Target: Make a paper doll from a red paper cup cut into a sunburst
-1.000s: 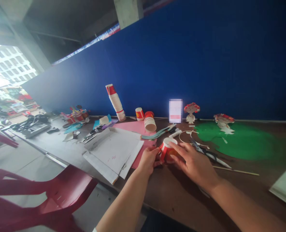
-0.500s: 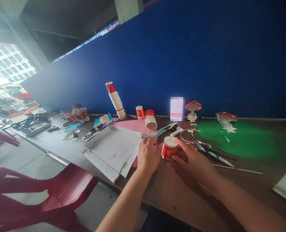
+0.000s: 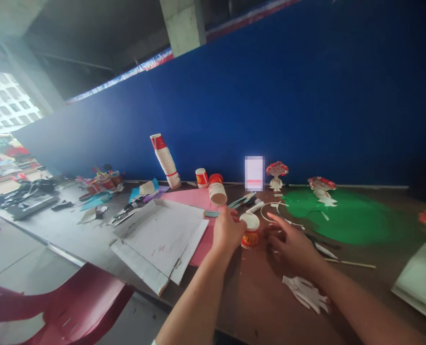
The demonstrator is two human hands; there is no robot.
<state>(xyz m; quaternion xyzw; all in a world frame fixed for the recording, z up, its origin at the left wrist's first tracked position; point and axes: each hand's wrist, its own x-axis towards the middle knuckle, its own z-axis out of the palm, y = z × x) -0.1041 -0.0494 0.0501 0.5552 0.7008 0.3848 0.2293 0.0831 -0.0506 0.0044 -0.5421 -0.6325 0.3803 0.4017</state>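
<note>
A small red paper cup (image 3: 251, 240) stands upside down on the brown table, its pale base facing up. My left hand (image 3: 228, 232) is at its left side, with thumb and fingers closed against the cup's edge. To the right of the cup, my right hand (image 3: 290, 239) is apart from it, fingers spread and holding nothing. A white paper cutout (image 3: 306, 293) lies below my right forearm. Just behind the cup are a white tube (image 3: 255, 207) and a loop of thin white wire (image 3: 266, 212). Scissors are partly hidden behind my right hand.
On the left lies a white cardboard tray (image 3: 155, 235) over pink paper (image 3: 177, 195). A tall leaning stack of paper cups (image 3: 165, 160) stands behind. Green paper (image 3: 357, 215) and two red-topped paper figures (image 3: 277, 175) are toward the right. A red plastic chair (image 3: 79, 306) is at lower left.
My right hand has let go of the cup and opened to its right. My left hand has moved onto the cup's left side. The white cutout has come into sight.
</note>
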